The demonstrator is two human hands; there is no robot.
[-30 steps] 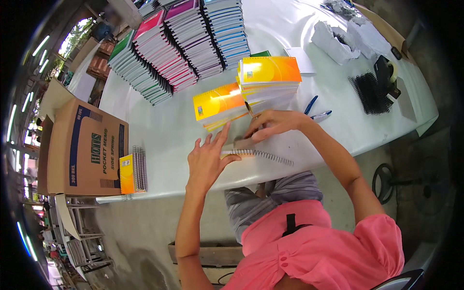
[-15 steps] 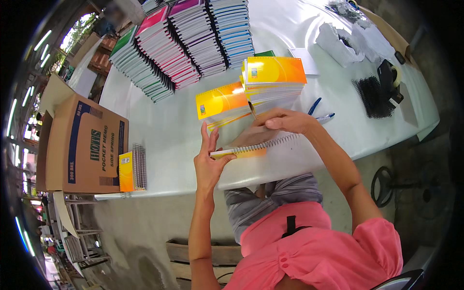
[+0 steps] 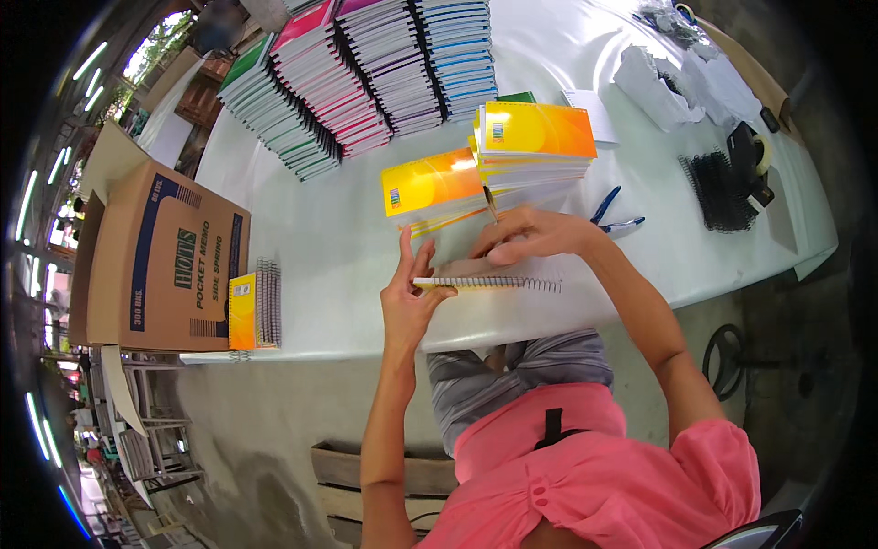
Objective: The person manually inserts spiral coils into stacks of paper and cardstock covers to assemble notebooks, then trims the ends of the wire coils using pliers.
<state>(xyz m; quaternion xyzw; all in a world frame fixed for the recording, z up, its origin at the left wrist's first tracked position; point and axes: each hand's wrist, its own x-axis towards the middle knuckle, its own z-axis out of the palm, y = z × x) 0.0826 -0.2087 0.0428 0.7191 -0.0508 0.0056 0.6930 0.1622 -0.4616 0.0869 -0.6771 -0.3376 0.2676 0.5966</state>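
My left hand [image 3: 413,297] grips the left end of a thin yellow-covered notepad [image 3: 430,284], thumb below and fingers behind. A metal spiral coil [image 3: 498,283] runs along the notepad's edge, its loose end sticking out to the right. Just above the coil is my right hand [image 3: 535,235], its fingers bent and partly smeared; whether they pinch anything is hidden. Beyond my hands are a low pile of yellow-orange notepads [image 3: 430,183] and a taller pile [image 3: 540,130]. A slim brownish piece [image 3: 491,203] stands by the low pile's right corner. Blue-handled pliers [image 3: 607,209] lie open to the right.
Tall stacks of spiral notebooks [image 3: 384,78] stand at the back. A cardboard box [image 3: 174,256] and coil-bound notepads [image 3: 256,309] are at the left. Black coils [image 3: 712,192], a tape dispenser [image 3: 752,151] and crumpled white wrapping [image 3: 654,87] occupy the right side of the white table [image 3: 320,247].
The notepad has turned from a slant to nearly level. My right hand has come slightly nearer to me along with it. My left hand keeps its grip.
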